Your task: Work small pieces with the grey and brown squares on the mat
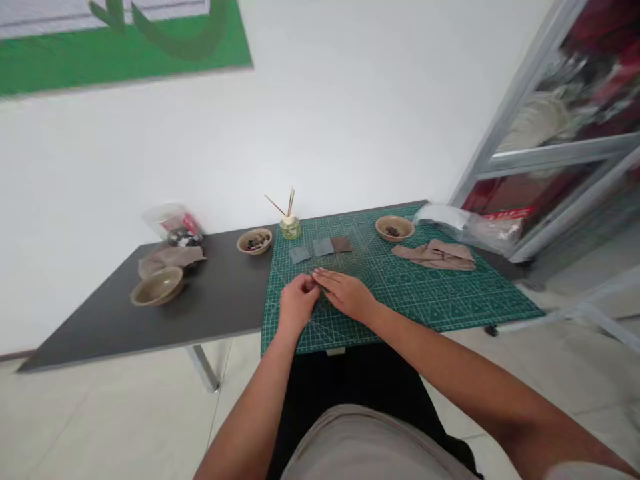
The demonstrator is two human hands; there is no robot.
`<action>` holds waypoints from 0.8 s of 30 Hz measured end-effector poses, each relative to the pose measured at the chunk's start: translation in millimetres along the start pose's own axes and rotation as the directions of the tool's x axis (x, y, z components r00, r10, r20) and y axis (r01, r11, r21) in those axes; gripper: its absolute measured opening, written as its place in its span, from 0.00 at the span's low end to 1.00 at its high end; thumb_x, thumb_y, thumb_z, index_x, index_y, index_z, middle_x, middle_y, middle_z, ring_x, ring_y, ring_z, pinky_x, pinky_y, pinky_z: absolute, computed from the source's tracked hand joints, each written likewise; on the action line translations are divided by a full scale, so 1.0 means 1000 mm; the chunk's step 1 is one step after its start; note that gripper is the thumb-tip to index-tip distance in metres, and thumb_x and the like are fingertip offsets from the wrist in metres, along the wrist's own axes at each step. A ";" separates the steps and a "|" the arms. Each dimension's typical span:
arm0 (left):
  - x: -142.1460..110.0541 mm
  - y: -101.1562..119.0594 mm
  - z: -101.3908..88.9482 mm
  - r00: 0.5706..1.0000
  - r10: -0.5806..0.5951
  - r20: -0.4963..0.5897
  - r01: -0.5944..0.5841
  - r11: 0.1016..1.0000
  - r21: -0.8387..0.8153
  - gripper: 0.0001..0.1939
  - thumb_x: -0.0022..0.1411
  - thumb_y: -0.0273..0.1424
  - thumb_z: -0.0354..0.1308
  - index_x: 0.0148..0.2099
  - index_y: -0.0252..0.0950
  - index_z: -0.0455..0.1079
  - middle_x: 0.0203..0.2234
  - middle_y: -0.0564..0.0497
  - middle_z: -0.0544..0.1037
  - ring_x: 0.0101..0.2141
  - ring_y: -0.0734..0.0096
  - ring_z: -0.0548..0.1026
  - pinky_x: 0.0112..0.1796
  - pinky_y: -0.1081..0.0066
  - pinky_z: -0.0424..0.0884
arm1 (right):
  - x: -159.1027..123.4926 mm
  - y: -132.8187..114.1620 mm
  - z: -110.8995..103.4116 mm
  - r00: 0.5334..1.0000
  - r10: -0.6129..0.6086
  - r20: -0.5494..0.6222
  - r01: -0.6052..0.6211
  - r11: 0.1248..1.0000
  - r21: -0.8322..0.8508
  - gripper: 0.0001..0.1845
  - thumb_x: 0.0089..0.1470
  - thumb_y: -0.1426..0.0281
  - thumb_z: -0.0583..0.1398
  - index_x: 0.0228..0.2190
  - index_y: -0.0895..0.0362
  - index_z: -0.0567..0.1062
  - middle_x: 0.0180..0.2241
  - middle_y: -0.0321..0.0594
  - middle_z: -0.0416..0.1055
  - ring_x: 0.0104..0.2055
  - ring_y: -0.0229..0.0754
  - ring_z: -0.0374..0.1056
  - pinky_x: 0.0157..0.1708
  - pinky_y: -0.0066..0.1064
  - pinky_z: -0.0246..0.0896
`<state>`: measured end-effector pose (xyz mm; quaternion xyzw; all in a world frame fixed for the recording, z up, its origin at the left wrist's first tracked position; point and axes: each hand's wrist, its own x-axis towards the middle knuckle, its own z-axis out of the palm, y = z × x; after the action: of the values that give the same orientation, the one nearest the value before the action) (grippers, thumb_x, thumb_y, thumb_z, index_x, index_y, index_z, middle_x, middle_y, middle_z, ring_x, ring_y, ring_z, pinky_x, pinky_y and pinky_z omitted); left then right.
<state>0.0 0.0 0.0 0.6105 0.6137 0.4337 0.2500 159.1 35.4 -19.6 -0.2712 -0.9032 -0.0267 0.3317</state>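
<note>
Together, the left hand (pixel 299 305) and right hand (pixel 346 295) meet, fingertips close, over a green cutting mat (pixel 425 300) (any pinched item is too small to tell), just below three small square swatches (pixel 323 247).

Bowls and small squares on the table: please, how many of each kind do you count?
Round tan bowls: 3
Flat grey squares: 2
Flat brown square: 1
Total: 6

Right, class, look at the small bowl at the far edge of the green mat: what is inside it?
The tan bowl on the green cutting mat holds a small heap of dark pieces. Their exact kind cannot be told, and the bowl's floor beneath them is covered.
</note>
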 end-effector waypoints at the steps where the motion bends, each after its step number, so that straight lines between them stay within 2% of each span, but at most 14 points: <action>1: -0.001 -0.001 0.000 1.000 0.001 -0.018 -0.001 1.000 -0.005 0.10 0.54 0.27 0.56 0.22 0.37 0.62 0.17 0.59 0.63 0.23 0.76 0.61 0.28 0.73 0.56 | -0.001 -0.001 0.000 1.000 -0.009 0.008 0.009 1.000 0.004 0.21 0.63 0.75 0.52 0.55 0.66 0.72 0.56 0.50 0.71 0.61 0.44 0.66 0.60 0.37 0.65; 5: -0.006 -0.002 0.000 0.999 -0.009 -0.048 0.005 0.996 -0.094 0.09 0.55 0.29 0.57 0.23 0.37 0.65 0.17 0.58 0.66 0.23 0.76 0.63 0.27 0.74 0.58 | -0.004 -0.002 0.000 1.000 0.007 0.029 -0.008 1.000 0.025 0.24 0.62 0.76 0.53 0.58 0.61 0.70 0.59 0.47 0.68 0.63 0.44 0.63 0.61 0.38 0.64; 10: -0.007 -0.001 0.000 0.999 -0.046 -0.025 0.038 0.964 -0.263 0.07 0.56 0.35 0.60 0.30 0.37 0.72 0.21 0.56 0.75 0.24 0.74 0.69 0.29 0.74 0.64 | -0.007 -0.001 -0.001 0.996 0.083 0.013 -0.083 0.996 0.042 0.26 0.60 0.77 0.53 0.60 0.57 0.67 0.59 0.45 0.68 0.61 0.42 0.66 0.59 0.37 0.66; 14: -0.006 -0.001 -0.001 0.998 -0.015 -0.066 0.000 0.975 -0.222 0.08 0.54 0.30 0.60 0.24 0.36 0.69 0.18 0.57 0.71 0.21 0.77 0.66 0.26 0.75 0.61 | -0.006 -0.002 -0.001 1.000 -0.007 0.005 0.007 0.998 0.059 0.26 0.60 0.78 0.53 0.59 0.59 0.68 0.60 0.46 0.67 0.63 0.43 0.62 0.61 0.38 0.63; 19: -0.006 -0.002 0.000 0.998 -0.040 -0.057 0.022 0.957 -0.288 0.07 0.55 0.35 0.62 0.30 0.36 0.72 0.22 0.54 0.77 0.24 0.74 0.71 0.28 0.74 0.65 | -0.006 -0.003 -0.003 0.997 0.072 -0.001 -0.072 0.996 0.046 0.26 0.60 0.78 0.53 0.60 0.60 0.67 0.59 0.48 0.68 0.61 0.42 0.66 0.58 0.37 0.67; 24: -0.006 -0.007 0.001 0.996 -0.021 -0.084 0.000 0.970 -0.243 0.07 0.53 0.32 0.63 0.27 0.36 0.70 0.20 0.57 0.73 0.22 0.76 0.68 0.26 0.75 0.63 | -0.006 -0.003 -0.004 1.000 0.027 0.011 -0.028 0.998 0.049 0.26 0.60 0.79 0.54 0.59 0.59 0.68 0.60 0.46 0.67 0.62 0.42 0.64 0.60 0.37 0.65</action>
<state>-2.0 -4.9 -8.1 0.5529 0.5694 0.5301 0.2985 163.3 28.8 -19.8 -0.2754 -0.9014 0.0017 0.3340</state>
